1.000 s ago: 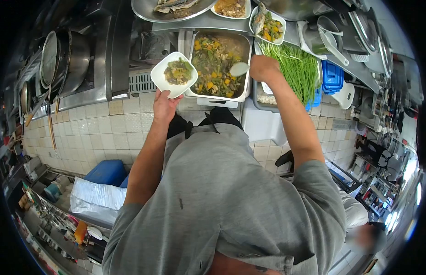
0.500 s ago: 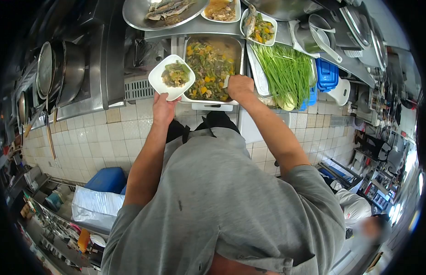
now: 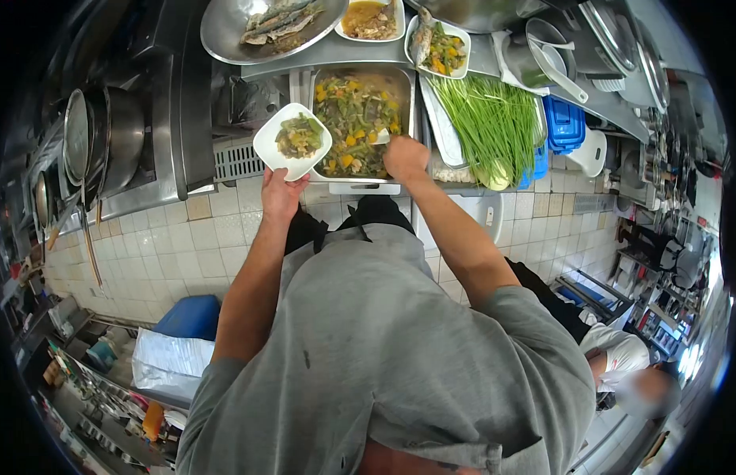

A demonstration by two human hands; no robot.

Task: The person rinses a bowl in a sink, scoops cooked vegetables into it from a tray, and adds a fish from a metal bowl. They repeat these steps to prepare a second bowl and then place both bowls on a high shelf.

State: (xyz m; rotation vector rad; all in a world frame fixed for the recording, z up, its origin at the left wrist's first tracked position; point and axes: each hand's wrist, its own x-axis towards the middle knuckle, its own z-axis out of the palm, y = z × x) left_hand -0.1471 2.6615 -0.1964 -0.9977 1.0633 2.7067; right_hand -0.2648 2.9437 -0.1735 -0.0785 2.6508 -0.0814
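Note:
My left hand (image 3: 282,192) is closed on the near edge of a white square bowl (image 3: 274,163). Mixed vegetable stew (image 3: 298,136) fills the bowl's middle. To its right sits a deep metal tray (image 3: 412,103) of the same chunky green and yellow stew (image 3: 352,119). Over the tray's right side, my right hand (image 3: 406,158) is wrapped round a white spoon (image 3: 381,136). Only a short white part of the spoon shows; the fingers and the stew hide the rest.
Green scallions (image 3: 494,119) lie on a tray at right, beside blue containers (image 3: 564,123). On the shelf ahead are a metal bowl (image 3: 217,32) of fish, a sauce dish (image 3: 373,36) and a fish plate (image 3: 463,70). Another person (image 3: 617,344) is behind at right.
My right hand and the spoon have shifted left within the tray. The bowl in my left hand has moved slightly down and left. The other person's dark-clad leg now shows more.

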